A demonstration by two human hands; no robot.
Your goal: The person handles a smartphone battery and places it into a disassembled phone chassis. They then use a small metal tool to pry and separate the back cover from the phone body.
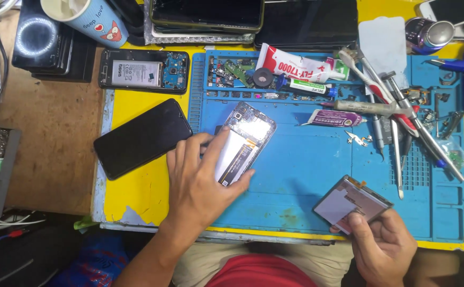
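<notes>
Blue mat mid-bench, left hand fingers spread, pressing opened phone near mat's left edge, right hand pinching battery at front edge, tools toward right edge

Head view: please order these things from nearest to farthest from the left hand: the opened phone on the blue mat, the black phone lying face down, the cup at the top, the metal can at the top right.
1. Opened phone: under the left hand, touching it.
2. Black phone: just to the left, on the yellow surface.
3. Cup: top left.
4. Metal can: top right corner.
</notes>
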